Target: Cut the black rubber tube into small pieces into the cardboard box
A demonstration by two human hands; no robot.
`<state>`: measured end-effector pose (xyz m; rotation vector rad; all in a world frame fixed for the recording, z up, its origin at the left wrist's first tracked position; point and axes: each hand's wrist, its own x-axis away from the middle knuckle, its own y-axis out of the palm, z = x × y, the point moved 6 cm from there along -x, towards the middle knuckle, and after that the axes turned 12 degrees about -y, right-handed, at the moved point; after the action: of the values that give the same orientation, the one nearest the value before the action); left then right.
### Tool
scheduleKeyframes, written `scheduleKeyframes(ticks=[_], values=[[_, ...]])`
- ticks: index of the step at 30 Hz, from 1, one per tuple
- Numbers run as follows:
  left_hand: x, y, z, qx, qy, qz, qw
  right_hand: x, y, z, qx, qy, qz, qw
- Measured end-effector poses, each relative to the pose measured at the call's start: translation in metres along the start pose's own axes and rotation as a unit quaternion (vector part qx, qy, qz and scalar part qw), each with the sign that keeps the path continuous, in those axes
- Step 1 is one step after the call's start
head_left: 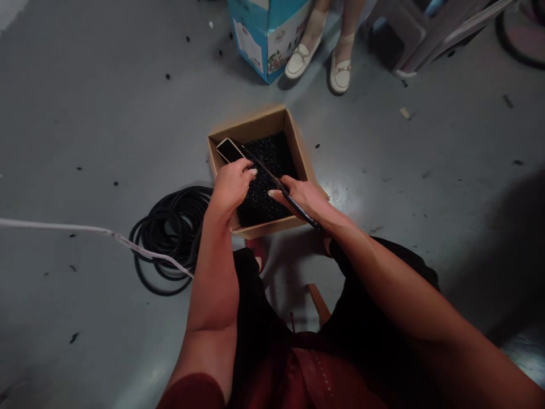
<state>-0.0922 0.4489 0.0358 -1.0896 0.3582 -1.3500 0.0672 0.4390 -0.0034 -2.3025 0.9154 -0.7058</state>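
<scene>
- Where the person's lap fills the near edge, both bare forearms stretch away from it towards an open cardboard box (300, 154) on the grey floor (426, 170).
- The right hand (303, 197) hovers over the near right part of the box. Its grip is closed on a thin black tube (266, 170), pinched between thumb and fingers, and the tube's near end pokes out past the wrist.
- The left hand (231, 184) sits over the box's left wall, with its grip wrapped shut round a flat black tool (229, 150) that has a pale edge.
- The tube slants from the tool at the far left corner down to the right hand, above a heap of small black pieces (279, 153) in the box.
- Left of the box, a coil of black tubing (168, 227) lies on the floor, and a white strap (85, 229) crosses it from the left.
- Far off stand a blue carton (259, 34), another person's feet in white shoes (301, 59) to its right, and a grey stool (426, 28).
</scene>
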Motion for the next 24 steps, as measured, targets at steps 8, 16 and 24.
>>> scheduleKeyframes(ticks=[8,16,24], values=[[0.002,-0.004,-0.002,0.063,-0.005,-0.044,0.997,0.002,0.001,0.0,0.001,-0.005,-0.002,1.0],[0.005,0.0,-0.001,0.147,-0.008,-0.076,0.986,0.003,-0.019,0.005,-0.114,0.0,0.111,0.987],[0.019,0.02,0.024,0.136,0.068,-0.168,0.974,0.003,-0.032,0.008,-0.329,-0.014,0.201,0.923]])
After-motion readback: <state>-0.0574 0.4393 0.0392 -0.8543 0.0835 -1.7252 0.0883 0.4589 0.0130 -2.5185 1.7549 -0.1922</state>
